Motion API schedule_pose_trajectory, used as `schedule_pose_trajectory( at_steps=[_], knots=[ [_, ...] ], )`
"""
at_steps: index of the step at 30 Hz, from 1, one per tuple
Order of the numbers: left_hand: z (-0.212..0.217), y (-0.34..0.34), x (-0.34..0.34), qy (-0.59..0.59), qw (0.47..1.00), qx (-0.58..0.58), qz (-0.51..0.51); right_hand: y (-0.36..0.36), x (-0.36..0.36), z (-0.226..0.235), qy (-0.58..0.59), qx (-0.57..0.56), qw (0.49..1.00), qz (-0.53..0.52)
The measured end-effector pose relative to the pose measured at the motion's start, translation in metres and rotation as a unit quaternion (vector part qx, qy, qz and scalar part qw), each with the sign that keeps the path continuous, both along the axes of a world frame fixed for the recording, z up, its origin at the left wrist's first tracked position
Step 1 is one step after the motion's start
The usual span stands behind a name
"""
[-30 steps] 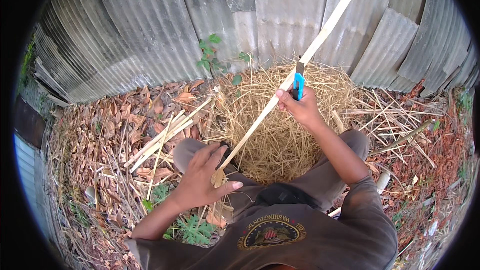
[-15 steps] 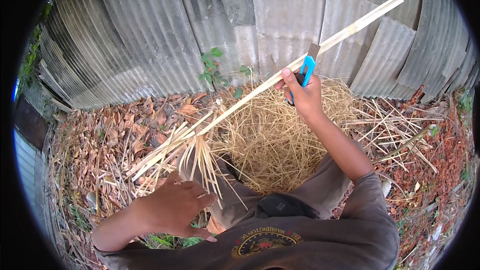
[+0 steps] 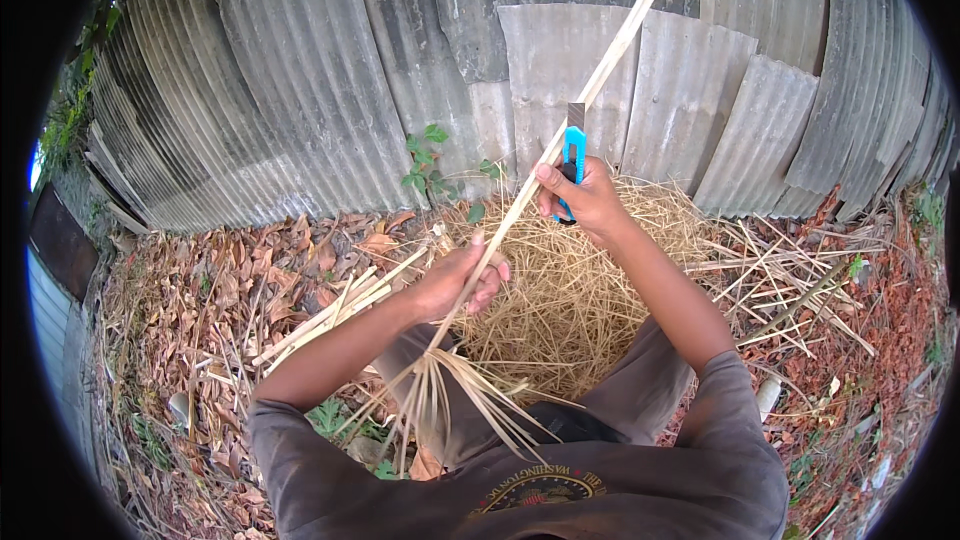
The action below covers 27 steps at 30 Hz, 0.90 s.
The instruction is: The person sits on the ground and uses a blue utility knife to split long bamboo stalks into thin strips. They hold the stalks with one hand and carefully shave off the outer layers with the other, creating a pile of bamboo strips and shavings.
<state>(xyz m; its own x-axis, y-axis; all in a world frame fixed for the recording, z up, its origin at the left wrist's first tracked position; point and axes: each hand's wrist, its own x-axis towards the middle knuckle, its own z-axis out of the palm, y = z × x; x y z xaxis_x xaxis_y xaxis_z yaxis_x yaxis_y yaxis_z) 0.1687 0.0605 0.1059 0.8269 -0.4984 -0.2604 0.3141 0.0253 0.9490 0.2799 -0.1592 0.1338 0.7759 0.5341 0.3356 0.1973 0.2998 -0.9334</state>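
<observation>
A long, pale bamboo-like stick (image 3: pixel 606 62) slants from the upper right down toward my lap, where its lower end is split into a fan of thin strips (image 3: pixel 447 372). My left hand (image 3: pixel 452 280) is closed round the stick just above that split end, thumb along it. Farther up, my right hand (image 3: pixel 583 198) grips a blue utility knife (image 3: pixel 573 152) and pinches the stick beside it. The knife's dark blade is out, pointing up and lying against the stick.
Between my legs lies a heap of straw-coloured shavings (image 3: pixel 560 290). More split sticks lie at the left (image 3: pixel 335 312) and thin sticks at the right (image 3: pixel 790 285). Dry leaves (image 3: pixel 220 290) cover the ground. A corrugated sheet wall (image 3: pixel 290 80) stands ahead.
My left hand has risen from near my lap and taken hold of the stick. The stick has swung steeper, its split end now over my lap. My right hand and knife moved left and slightly down.
</observation>
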Motion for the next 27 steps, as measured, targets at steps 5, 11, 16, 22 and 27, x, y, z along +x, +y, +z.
schedule_pose_trajectory(
  at_steps=[5,11,16,22,27],
  knots=[
    [-0.064,-0.043,0.032,-0.016,0.993,0.009,0.117,-0.014,0.040,-0.046,-0.001,-0.137,0.980,-0.143],
    [-0.134,-0.054,0.081,-0.034,0.971,0.151,0.181,-0.042,0.061,-0.092,-0.139,-0.461,0.848,-0.222],
    [-0.137,-0.051,0.095,-0.063,0.986,0.134,0.070,-0.046,0.065,-0.118,-0.173,-0.485,0.818,-0.258],
    [-0.122,-0.047,0.091,-0.006,0.994,0.002,0.111,-0.047,0.065,-0.131,-0.221,-0.505,0.779,-0.299],
    [-0.118,-0.040,0.091,0.043,0.986,-0.036,0.159,-0.042,0.060,-0.131,-0.249,-0.513,0.771,-0.285]
  ],
)
